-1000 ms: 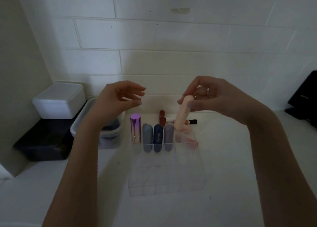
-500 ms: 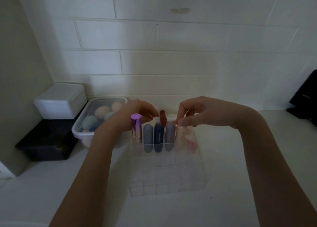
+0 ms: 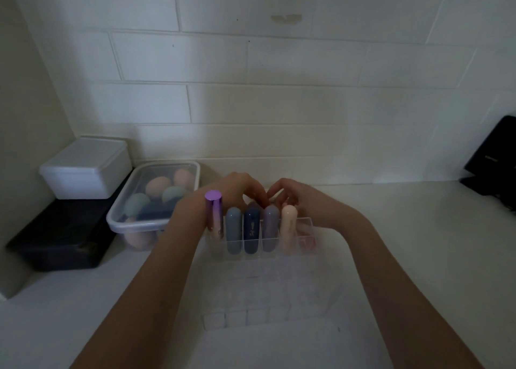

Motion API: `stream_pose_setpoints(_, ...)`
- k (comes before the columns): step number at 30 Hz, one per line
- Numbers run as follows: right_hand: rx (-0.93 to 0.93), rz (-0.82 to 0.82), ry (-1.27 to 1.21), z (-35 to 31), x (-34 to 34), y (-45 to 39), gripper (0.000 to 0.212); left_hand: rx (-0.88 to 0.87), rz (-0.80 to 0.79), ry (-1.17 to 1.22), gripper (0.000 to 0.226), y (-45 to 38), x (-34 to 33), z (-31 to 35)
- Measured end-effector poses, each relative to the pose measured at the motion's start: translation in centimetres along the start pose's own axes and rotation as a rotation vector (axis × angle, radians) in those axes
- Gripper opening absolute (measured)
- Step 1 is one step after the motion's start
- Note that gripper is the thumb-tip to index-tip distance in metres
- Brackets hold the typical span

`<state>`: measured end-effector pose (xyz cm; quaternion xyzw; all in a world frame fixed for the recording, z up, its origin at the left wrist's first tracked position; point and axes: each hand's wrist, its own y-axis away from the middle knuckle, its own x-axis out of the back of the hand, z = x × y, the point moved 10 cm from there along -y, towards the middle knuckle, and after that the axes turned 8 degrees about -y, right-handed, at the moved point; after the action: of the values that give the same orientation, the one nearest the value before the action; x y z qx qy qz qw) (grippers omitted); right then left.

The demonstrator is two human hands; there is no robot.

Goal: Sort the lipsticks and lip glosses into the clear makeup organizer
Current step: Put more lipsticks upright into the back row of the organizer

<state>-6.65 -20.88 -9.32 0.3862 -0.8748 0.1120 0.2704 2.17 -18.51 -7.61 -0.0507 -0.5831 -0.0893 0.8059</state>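
The clear makeup organizer (image 3: 268, 299) sits on the white counter in front of me. Its back row holds several upright tubes: a metallic purple one (image 3: 213, 215), a grey-blue one (image 3: 233, 229), a navy one (image 3: 252, 226), a lilac one (image 3: 270, 226) and a pale pink one (image 3: 288, 223). My left hand (image 3: 234, 190) and my right hand (image 3: 301, 198) are both just behind that row, fingers curled downward and nearly touching each other. The tubes hide the fingertips and whatever lies under them.
A clear lidded tub (image 3: 122, 223) of makeup sponges stands left of the organizer. Further left, a white box (image 3: 86, 167) rests on a black box (image 3: 61, 237). A black object (image 3: 494, 159) is at the far right. The tiled wall is close behind.
My right hand lowered the pale pink tube into the back row and let go. Both hands then dropped behind the organizer, covering the lipsticks that lay there.
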Motion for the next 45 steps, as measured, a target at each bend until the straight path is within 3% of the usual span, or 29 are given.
stream_pose_setpoints(9, 0.022, 0.005, 0.094, 1.2, -0.7, -1.0, 0.027, 0.014, -0.058, -0.043, 0.021, -1.0, -1.1, -0.3)
stream_pose_setpoints(12, 0.033, 0.051, -0.003, 1.1, -0.1, -0.7, 0.031, 0.008, 0.012, -0.007, 0.017, -0.7, -0.5, -0.6)
stream_pose_setpoints(15, 0.111, 0.182, -0.202, -0.4, 2.0, 0.1, 0.030, -0.050, 0.268, 0.156, 0.016, 0.4, 3.0, -0.5)
stream_pose_setpoints(18, 0.148, 0.177, -0.377, -2.6, 3.2, 1.2, 0.035, -0.135, 0.515, 0.544, 0.026, 2.8, 7.0, 0.1)
stream_pose_setpoints(21, 0.193, 0.085, -0.358, -5.4, 3.1, 2.1, 0.045, -0.182, 0.571, 0.947, 0.029, 4.3, 8.2, 0.1)
stream_pose_setpoints(23, 0.214, 0.062, -0.351, -7.2, 3.0, 2.8, 0.056, -0.207, 0.596, 1.078, 0.022, 4.9, 8.5, 0.0)
stream_pose_setpoints(26, 0.233, -0.028, -0.350, -9.4, 2.0, 3.7, 0.075, -0.226, 0.613, 1.157, 0.013, 5.1, 8.4, 0.0)
stream_pose_setpoints(32, 0.192, -0.092, -0.225, -11.0, 0.5, 4.3, 0.094, -0.255, 0.642, 1.124, 0.019, 5.2, 8.7, 0.6)
stream_pose_setpoints(37, 0.192, -0.018, -0.277, -10.6, 2.1, 4.4, 0.086, -0.224, 0.616, 1.144, 0.015, 5.5, 8.5, 0.4)
stream_pose_setpoints(45, 0.283, 0.185, -0.430, -9.9, 5.5, 4.5, 0.039, -0.288, 0.556, 1.251, 0.021, 5.8, 8.2, -0.2)
